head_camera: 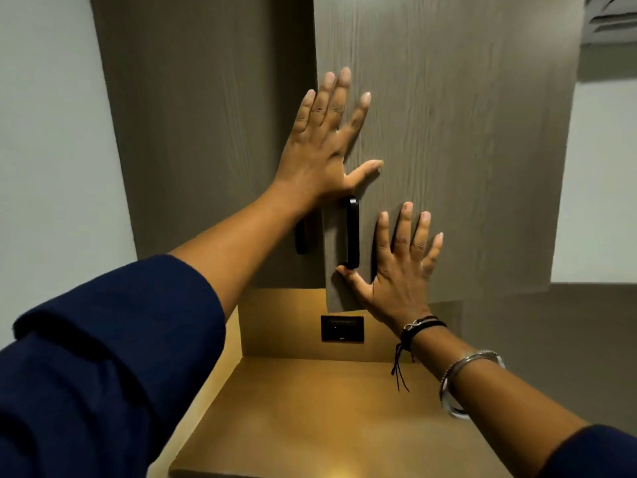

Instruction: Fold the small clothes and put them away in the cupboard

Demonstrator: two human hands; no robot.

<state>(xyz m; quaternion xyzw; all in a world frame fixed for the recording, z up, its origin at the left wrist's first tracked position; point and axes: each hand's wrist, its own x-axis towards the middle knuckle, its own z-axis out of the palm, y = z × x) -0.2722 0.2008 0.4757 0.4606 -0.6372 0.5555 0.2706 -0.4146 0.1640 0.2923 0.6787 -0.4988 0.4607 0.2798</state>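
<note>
A grey wood-grain wall cupboard fills the upper middle of the view. Its right door (465,132) stands slightly out from the left door (206,132). My left hand (324,139) lies flat on the right door's left edge, fingers spread, above a black bar handle (352,232). Lower down, my right hand (400,267) presses flat on the same door, its thumb touching the handle's lower end. A second black handle (301,238) on the left door is partly hidden behind my left forearm. No clothes are in view.
Below the cupboard is a warm-lit wooden counter (327,419) with a wooden back panel holding a black socket plate (342,328). White walls (51,132) flank the cupboard on both sides.
</note>
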